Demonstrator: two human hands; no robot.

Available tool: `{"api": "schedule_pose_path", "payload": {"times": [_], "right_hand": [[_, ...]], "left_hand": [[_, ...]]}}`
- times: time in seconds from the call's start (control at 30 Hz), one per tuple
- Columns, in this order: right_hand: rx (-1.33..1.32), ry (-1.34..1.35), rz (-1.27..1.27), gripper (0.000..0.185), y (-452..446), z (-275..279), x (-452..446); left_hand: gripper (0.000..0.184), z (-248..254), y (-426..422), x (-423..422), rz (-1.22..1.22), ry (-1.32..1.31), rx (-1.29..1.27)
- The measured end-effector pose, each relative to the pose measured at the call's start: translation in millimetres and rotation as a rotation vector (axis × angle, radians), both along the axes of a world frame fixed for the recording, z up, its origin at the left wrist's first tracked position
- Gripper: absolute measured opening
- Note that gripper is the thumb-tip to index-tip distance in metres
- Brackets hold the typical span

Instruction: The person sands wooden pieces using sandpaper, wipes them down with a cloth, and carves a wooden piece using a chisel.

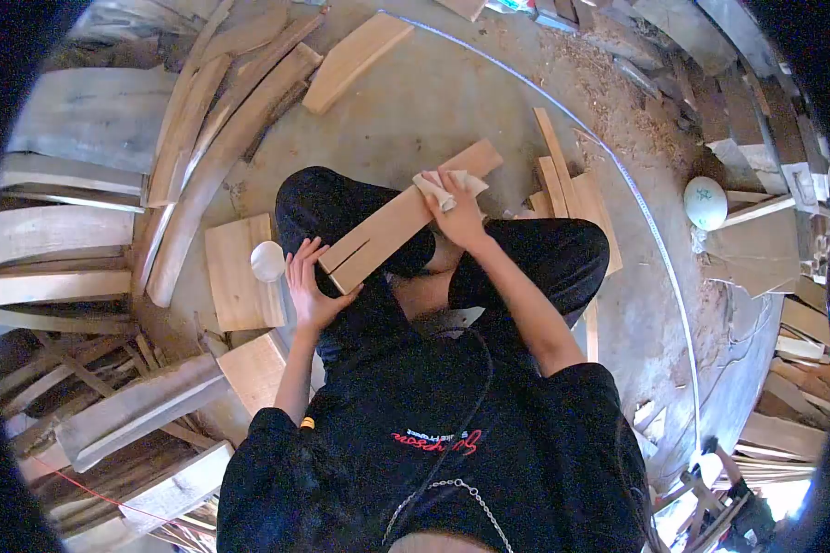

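A long wooden board (392,226) lies slantwise across my crossed legs, a dark slit near its lower left end. My left hand (309,288) holds that end, thumb on one edge and fingers round the other. On the upper part of the board, my right hand (459,217) presses a folded pale sheet (438,192) against the face. Whether the sheet is cloth or sandpaper, I cannot tell. Just left of my left hand is a round white object (267,262), over a flat wooden block (235,290).
Curved timber pieces (217,161) and stacked planks (60,235) line the left. A thick wooden piece (355,60) lies ahead. Slats (555,184) are beside my right knee. A blue-white hose (641,189) arcs across the floor; a white round item (705,203) stands right.
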State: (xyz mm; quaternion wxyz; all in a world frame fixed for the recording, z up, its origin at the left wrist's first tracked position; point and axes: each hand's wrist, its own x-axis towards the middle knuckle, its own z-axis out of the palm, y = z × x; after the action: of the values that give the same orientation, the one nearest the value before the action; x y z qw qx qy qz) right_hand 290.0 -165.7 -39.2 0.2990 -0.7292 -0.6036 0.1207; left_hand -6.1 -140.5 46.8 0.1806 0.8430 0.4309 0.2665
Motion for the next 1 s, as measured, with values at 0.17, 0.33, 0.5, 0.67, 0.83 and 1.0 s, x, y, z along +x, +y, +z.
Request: {"api": "schedule_pose_path", "payload": {"times": [0.17,0.33,0.5,0.67,0.83,1.0], "right_hand": [[0.105,0.002,0.263,0.037,-31.6,71.5,-87.2],[0.174,0.076,0.347,0.029,-13.6,45.2,-59.9],[-0.181,0.235,-0.185,0.047,14.0,-42.1,49.2],[-0.264,0.262,-0.276,0.061,-0.9,25.0,-33.5],[-0.139,0.097,-0.101,0.063,-7.9,43.7,-51.6],[-0.378,0.13,-0.331,0.071,41.0,-28.9,52.9]], "left_hand": [[0.078,-3.2,-0.5,-1.2,-0.02,-0.001,0.015],[0.079,-3.9,1.9,-2.3,-0.021,-0.007,-0.001],[0.078,-3.3,0.7,-0.7,-0.012,-0.023,-0.016],[0.079,-0.2,2.3,0.3,0.014,0.012,-0.025],[0.078,-3.4,6.8,-2.1,-0.003,0.036,-0.026],[0.078,-5.2,5.1,-1.3,0.009,0.034,-0.019]]}}
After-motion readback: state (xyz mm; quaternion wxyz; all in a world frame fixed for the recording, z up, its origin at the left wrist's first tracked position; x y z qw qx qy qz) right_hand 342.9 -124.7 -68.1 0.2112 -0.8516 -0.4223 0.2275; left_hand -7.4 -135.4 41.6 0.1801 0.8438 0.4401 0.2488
